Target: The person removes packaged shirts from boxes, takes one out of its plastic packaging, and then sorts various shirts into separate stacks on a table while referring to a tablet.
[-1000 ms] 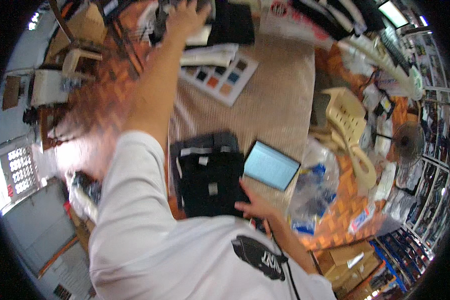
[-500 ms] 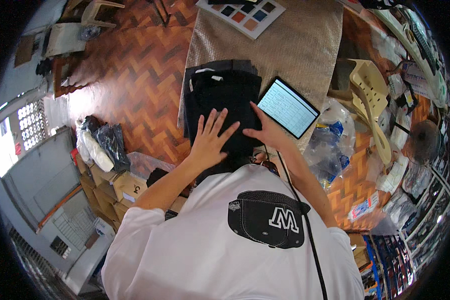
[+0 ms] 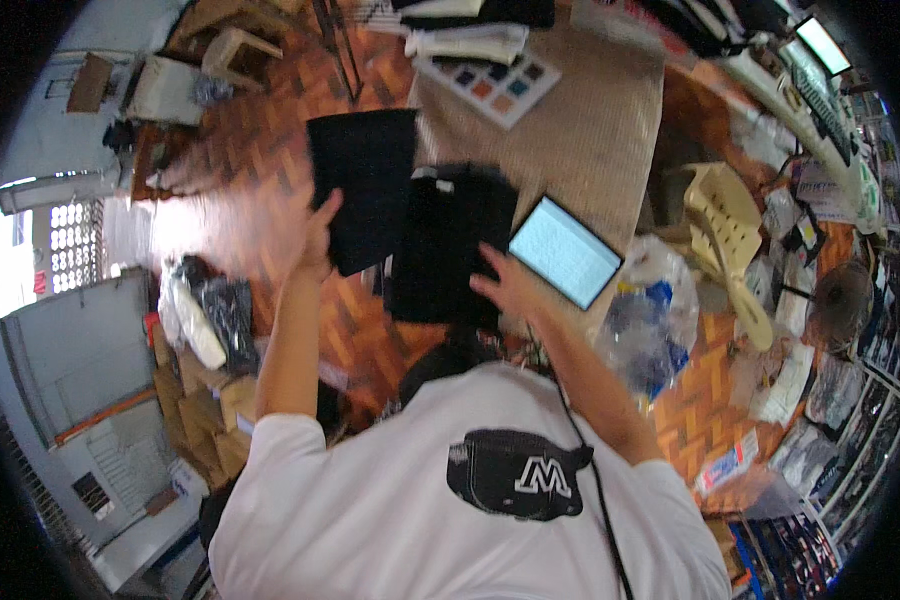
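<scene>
My left hand (image 3: 313, 245) grips the lower left edge of a flat, dark folded garment (image 3: 365, 185), thumb over its top. The garment is held out to the left of a stack of black folded garments (image 3: 455, 245), partly over the floor; its exact kind cannot be made out. A small pale label shows near the stack's far edge. At the stack's right side, my right hand (image 3: 510, 285) has its fingers apart, the tips at the black cloth. Just right of this hand lies a tablet (image 3: 567, 252) with a lit screen.
A table with a shiny tan cover (image 3: 595, 120) carries a colour swatch board (image 3: 505, 92) and white papers (image 3: 467, 44) at its far end. Clear plastic bags (image 3: 645, 325) and a cream plastic chair (image 3: 722, 215) stand to the right. Cardboard boxes (image 3: 195, 410) are at the left.
My left hand has moved from the top of the stack to the left, now with a dark folded garment in it. The view has shifted, and my right hand stays by the stack's right side.
</scene>
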A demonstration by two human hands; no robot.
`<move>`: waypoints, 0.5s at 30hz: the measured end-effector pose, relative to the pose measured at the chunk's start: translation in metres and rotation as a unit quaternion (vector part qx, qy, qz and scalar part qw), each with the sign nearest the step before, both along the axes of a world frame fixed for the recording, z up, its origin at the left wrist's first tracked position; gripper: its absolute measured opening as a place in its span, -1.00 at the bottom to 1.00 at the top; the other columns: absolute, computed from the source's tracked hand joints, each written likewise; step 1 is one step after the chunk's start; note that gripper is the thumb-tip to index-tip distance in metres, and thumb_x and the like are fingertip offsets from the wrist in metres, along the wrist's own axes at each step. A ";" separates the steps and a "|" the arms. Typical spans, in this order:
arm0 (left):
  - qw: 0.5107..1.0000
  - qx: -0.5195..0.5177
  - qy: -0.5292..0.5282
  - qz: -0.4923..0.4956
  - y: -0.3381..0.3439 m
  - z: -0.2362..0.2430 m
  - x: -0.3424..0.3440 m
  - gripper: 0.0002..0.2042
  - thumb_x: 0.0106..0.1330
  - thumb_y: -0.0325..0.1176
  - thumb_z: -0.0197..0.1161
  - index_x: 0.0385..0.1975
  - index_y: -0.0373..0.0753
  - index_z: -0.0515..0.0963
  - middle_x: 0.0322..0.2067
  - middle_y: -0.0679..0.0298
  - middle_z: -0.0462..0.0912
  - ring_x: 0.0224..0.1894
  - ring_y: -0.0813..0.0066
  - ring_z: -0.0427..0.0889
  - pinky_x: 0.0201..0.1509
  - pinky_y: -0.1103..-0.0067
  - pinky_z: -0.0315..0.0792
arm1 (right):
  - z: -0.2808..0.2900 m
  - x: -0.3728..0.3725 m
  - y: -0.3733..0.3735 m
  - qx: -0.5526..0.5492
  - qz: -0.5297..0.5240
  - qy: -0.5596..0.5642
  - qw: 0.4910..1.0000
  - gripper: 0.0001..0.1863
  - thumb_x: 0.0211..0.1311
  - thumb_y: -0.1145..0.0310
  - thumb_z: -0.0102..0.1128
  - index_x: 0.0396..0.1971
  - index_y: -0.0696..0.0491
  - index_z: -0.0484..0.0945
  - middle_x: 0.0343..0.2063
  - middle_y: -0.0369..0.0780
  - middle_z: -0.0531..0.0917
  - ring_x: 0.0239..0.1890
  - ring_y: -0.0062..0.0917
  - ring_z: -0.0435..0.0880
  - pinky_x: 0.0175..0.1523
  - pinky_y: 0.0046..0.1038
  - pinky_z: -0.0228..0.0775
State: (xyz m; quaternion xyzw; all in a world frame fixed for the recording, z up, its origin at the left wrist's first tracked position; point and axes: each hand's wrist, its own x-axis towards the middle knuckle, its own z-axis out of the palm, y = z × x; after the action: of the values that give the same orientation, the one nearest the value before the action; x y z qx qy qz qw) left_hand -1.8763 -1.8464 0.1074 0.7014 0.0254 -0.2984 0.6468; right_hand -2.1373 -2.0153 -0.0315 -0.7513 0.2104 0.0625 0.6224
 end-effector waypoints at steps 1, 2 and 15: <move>0.999 -0.012 -0.012 0.027 -0.002 0.019 0.022 -0.40 0.22 -0.13 0.24 0.21 -0.28 0.27 0.05 0.16 0.50 0.05 0.26 0.50 0.17 0.40 0.37 | 0.017 0.005 -0.004 -0.018 0.021 0.035 0.999 -0.27 0.18 0.07 0.21 0.31 -0.04 0.16 0.24 0.08 0.26 0.28 -0.10 0.24 0.32 -0.27 0.12; 0.989 0.037 -0.140 0.028 0.004 0.025 0.058 -0.40 0.23 -0.12 0.23 0.21 -0.28 0.28 0.07 0.19 0.49 0.05 0.27 0.50 0.18 0.41 0.35 | 0.033 0.008 -0.005 -0.034 0.041 0.070 0.996 -0.27 0.18 0.07 0.21 0.31 -0.04 0.15 0.24 0.08 0.25 0.28 -0.10 0.25 0.33 -0.26 0.11; 0.684 0.420 -0.565 -0.190 -0.402 0.122 0.244 -0.53 0.14 -0.07 0.15 -0.14 -0.38 0.56 -0.10 -0.21 0.54 0.00 -0.03 0.56 0.08 0.24 0.40 | 0.020 0.010 -0.033 0.130 0.076 0.108 0.983 -0.23 0.15 -0.04 0.19 0.33 -0.19 0.12 0.22 0.22 0.15 0.26 0.04 0.22 0.33 -0.18 0.08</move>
State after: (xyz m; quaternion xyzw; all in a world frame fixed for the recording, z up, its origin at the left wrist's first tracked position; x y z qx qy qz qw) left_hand -1.6319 -2.2486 0.2295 0.9252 -0.3557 0.0798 0.1056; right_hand -2.1272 -2.0485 -0.0111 -0.6665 0.2084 0.2177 0.6819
